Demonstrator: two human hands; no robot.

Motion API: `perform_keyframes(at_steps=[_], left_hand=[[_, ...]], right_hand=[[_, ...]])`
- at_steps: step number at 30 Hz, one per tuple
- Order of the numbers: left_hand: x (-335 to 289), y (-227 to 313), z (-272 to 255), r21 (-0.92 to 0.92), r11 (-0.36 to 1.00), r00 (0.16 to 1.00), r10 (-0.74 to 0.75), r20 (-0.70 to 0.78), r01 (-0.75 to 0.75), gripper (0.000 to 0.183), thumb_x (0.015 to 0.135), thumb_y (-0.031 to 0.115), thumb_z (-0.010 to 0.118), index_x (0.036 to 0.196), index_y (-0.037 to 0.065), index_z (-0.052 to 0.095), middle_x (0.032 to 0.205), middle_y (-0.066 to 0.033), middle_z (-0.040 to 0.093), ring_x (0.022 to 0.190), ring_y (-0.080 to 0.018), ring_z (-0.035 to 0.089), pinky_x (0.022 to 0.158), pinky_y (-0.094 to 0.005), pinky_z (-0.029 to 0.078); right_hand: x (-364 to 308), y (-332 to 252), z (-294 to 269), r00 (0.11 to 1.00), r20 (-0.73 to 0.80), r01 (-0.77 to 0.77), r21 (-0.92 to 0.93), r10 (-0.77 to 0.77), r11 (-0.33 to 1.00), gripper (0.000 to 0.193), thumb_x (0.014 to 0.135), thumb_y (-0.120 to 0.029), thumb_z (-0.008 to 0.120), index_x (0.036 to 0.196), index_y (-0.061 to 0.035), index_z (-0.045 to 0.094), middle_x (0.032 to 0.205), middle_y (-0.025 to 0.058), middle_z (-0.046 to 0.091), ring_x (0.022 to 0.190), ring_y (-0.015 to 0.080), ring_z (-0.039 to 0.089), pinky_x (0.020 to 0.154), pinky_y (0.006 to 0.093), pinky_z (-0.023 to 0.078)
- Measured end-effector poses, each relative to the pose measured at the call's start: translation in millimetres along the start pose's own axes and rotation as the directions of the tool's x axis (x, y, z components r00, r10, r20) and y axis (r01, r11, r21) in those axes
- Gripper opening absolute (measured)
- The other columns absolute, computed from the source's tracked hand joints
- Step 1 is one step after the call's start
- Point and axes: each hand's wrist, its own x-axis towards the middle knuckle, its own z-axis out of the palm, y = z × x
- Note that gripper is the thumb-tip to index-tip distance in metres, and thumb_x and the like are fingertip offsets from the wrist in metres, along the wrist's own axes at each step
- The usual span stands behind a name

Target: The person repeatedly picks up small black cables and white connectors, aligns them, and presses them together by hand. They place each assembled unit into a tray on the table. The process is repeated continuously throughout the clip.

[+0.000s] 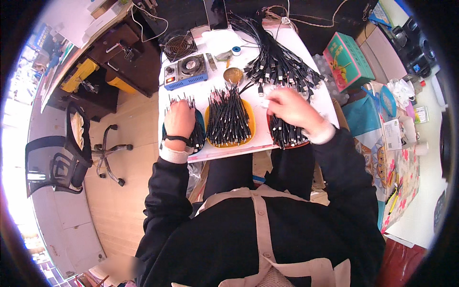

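— What sits nearest the body?
— Short black cables (229, 119), heaped in a yellow tray (253, 122), with more in a blue tray (201, 125) to its left and a red tray (271, 136) to its right.
— And the hands?
— The left hand (180, 119) curls over the blue tray's cables; its fingertips are hidden, so I can't tell whether it grips any. The right hand (292, 109) pinches narrow above the red tray, its contents unclear.
— How would one handle?
— Probably light, springy, delicate at the thin ends. I'd grasp the jacket behind the plug.
— Farther off?
— A larger cable bundle (282, 67) fans out.
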Motion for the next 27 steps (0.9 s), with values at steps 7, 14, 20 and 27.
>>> perform_keyframes(at_steps=[7, 14, 20, 27], left_hand=[[-7, -16, -21, -0.501, 0.857, 0.985, -0.165, -0.051, 0.118, 0.019, 0.077, 0.018, 0.068, 0.075, -0.001, 0.068, 0.072, -0.019, 0.066, 0.068, -0.0305, 0.067, 0.064, -0.0372, 0.052], [-24, -19, -51, -0.733, 0.676, 0.957, -0.155, -0.245, -0.078, 0.012, 0.084, 0.008, 0.066, 0.082, -0.004, 0.062, 0.071, -0.0046, 0.063, 0.064, -0.0081, 0.059, 0.061, -0.0231, 0.047], [-55, 5, -63, -0.999, -0.051, 0.996, -0.089, 0.023, 0.019, 0.008, 0.097, 0.003, 0.046, 0.1, -0.001, 0.052, 0.095, -0.0141, 0.065, 0.082, -0.0194, 0.067, 0.074, -0.0307, 0.055], [-80, 36, -62, -0.928, -0.308, 0.976, 0.017, 0.217, 0.212, 0.014, 0.098, 0.009, 0.045, 0.103, 0.002, 0.055, 0.073, -0.0026, 0.056, 0.052, -0.0031, 0.032, 0.048, -0.0179, 0.025]], right_hand=[[57, 3, 57, 0.998, -0.057, -0.015, -0.2, 0.004, 0.98, 0.019, 0.073, -0.016, 0.063, 0.069, 0.002, 0.066, 0.071, 0.0219, 0.064, 0.072, 0.038, 0.064, 0.07, 0.0451, 0.051], [74, 20, 76, 0.984, -0.175, -0.066, -0.243, 0.024, 0.968, 0.018, 0.073, -0.017, 0.065, 0.069, 0.001, 0.066, 0.073, 0.022, 0.064, 0.072, 0.0385, 0.063, 0.07, 0.0455, 0.051], [74, 26, 86, 0.967, -0.253, -0.062, -0.247, -0.002, 0.967, 0.012, 0.071, -0.014, 0.065, 0.07, -0.0013, 0.066, 0.072, 0.0175, 0.065, 0.071, 0.0341, 0.064, 0.067, 0.0414, 0.05], [53, -13, 62, 0.948, -0.317, -0.009, -0.072, -0.014, 0.997, 0.014, 0.077, -0.013, 0.066, 0.08, 0.0001, 0.066, 0.073, 0.019, 0.065, 0.07, 0.0338, 0.065, 0.064, 0.0398, 0.051]])
